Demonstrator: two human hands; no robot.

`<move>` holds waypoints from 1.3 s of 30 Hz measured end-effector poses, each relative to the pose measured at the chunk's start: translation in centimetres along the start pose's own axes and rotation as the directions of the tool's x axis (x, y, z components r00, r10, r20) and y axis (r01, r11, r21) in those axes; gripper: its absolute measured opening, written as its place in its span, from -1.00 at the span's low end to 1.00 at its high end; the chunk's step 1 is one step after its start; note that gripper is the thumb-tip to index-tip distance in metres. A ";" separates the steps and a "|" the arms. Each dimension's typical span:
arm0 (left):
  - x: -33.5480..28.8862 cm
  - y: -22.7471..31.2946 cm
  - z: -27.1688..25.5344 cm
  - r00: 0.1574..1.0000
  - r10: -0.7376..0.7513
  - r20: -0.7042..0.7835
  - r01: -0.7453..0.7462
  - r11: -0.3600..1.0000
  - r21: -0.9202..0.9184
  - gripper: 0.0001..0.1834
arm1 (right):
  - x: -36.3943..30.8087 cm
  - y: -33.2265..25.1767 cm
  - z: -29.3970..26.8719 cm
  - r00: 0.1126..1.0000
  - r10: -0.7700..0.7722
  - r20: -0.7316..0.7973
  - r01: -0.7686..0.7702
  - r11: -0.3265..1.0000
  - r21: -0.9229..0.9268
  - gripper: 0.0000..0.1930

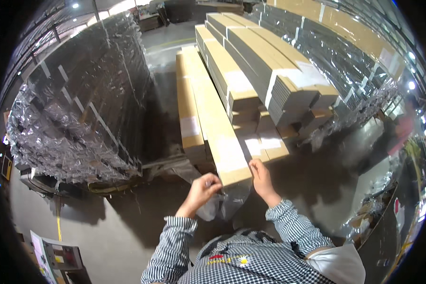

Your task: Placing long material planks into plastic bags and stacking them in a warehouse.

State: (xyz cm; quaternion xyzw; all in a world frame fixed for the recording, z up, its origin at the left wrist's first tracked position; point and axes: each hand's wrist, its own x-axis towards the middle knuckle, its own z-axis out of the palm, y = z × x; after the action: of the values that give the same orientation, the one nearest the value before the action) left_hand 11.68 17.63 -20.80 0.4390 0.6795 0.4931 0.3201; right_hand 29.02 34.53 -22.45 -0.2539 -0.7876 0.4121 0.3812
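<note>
A long, narrow stack of tan cardboard (220,137) runs away from me, with a white label on top near its front end. My left hand (203,190) is closed at the front left corner of that stack, with the thumb and fingers curled together at its edge. On the opposite side my right hand (261,180) pinches the right edge close to the same end. The undersides of my fingers are hidden. Crumpled clear plastic film (222,202) hangs below the stack's front end, between my hands.
Further long cardboard bundles (295,90) with white bands are piled to the right. A tall film-wrapped stack (76,109) stands on the left, and another wrapped stack (359,71) rises at the far right. A blurred person (402,128) is at the right edge.
</note>
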 end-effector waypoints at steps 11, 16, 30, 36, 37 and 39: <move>-5.9 4.4 2.8 0.961 0.180 -0.208 -0.194 0.980 -0.047 -0.92 | -6.2 -5.1 -4.5 0.995 -0.095 0.009 0.095 0.995 0.019 -0.96; -7.0 1.5 4.8 0.930 0.277 -0.241 -0.242 0.956 0.164 -0.91 | -8.1 -4.1 -5.4 0.977 0.184 0.107 -0.169 0.976 -0.140 -0.86; -9.3 -9.5 14.7 0.813 -0.293 -0.502 0.029 0.883 -0.468 -0.66 | -14.2 1.7 0.6 0.946 0.296 -0.134 -0.312 0.942 -0.124 -0.56; -9.6 -12.2 14.3 0.877 -0.155 -0.455 0.133 0.988 -0.081 -0.60 | -17.6 14.2 3.2 0.921 0.287 -0.263 -0.339 0.923 -0.182 -0.86; -9.6 -12.6 13.8 0.878 -0.153 -0.454 0.132 0.988 -0.078 -0.60 | -18.4 16.4 3.5 0.920 0.288 -0.266 -0.340 0.923 -0.179 -0.86; -9.4 -13.2 12.4 0.934 -0.337 -0.117 0.292 0.910 -0.295 -0.51 | -19.2 21.4 3.9 0.839 0.541 -0.059 -0.530 0.789 -0.310 -0.69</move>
State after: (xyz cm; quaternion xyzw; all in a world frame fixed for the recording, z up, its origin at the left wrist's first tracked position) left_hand 22.56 12.20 -37.14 0.2328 0.6912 0.5582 0.3955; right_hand 38.85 30.46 -49.46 -0.5170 -0.7447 0.3767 0.1904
